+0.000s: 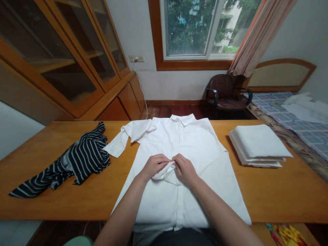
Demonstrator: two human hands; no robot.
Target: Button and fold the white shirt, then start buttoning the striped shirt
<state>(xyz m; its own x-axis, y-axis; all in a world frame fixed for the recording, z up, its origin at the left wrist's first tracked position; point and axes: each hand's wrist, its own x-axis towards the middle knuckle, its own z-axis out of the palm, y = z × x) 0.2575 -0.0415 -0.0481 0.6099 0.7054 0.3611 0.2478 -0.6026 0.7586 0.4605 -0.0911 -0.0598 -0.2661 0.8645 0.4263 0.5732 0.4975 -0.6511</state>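
A white button-up shirt [200, 147] lies spread front up on the wooden table, collar toward the window and lower hem over the near edge. One sleeve [118, 143] is bent out to the left. At the middle of the shirt front, my left hand [156, 165] and my right hand [183, 168] are close together, fingers pinched on a bunched white cuff [166, 172]. It looks like the end of the other sleeve, laid across the body. My fingertips nearly meet, and part of the cloth is hidden beneath them.
A crumpled black-and-white striped garment [87, 155] lies on the table [123, 174] at left, touching the outstretched sleeve. Folded white cloths [260, 143] are stacked at right. Beyond stand a glass-doored cabinet [77, 61], an armchair [224, 92] and a bed [294, 116].
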